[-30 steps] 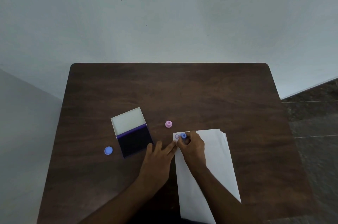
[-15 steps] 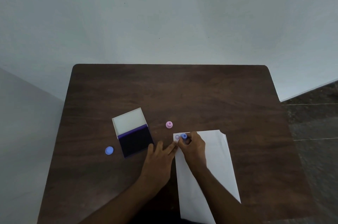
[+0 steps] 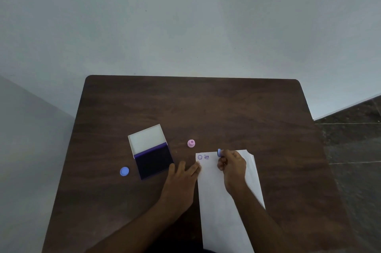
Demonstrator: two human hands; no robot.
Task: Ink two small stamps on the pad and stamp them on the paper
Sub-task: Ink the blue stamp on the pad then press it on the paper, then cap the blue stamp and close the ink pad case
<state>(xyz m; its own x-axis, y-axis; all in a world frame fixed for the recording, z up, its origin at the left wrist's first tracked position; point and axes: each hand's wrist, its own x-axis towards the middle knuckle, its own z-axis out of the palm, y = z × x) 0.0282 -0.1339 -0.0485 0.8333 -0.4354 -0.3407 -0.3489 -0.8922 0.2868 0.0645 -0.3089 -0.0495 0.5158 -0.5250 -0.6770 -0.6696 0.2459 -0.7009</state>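
My right hand (image 3: 232, 165) pinches a small blue stamp (image 3: 219, 152), tilted on its side just above the top edge of the white paper (image 3: 222, 211). Two purple prints (image 3: 203, 157) show at the paper's top left corner. My left hand (image 3: 183, 174) lies flat with fingers spread, its fingertips touching the paper's left edge. A pink stamp (image 3: 191, 143) stands upright on the table beyond the paper. The ink pad (image 3: 153, 161) lies open to the left, its white lid (image 3: 147, 139) folded back.
A round blue cap (image 3: 124, 171) rests on the dark wooden table (image 3: 206, 108) left of the ink pad. A pale wall rises behind the table. Dark floor tiles (image 3: 354, 139) lie beyond the table's right edge.
My right hand has lifted the blue stamp off the paper and moved it right, uncovering a second print beside the first. The left hand has stayed put.
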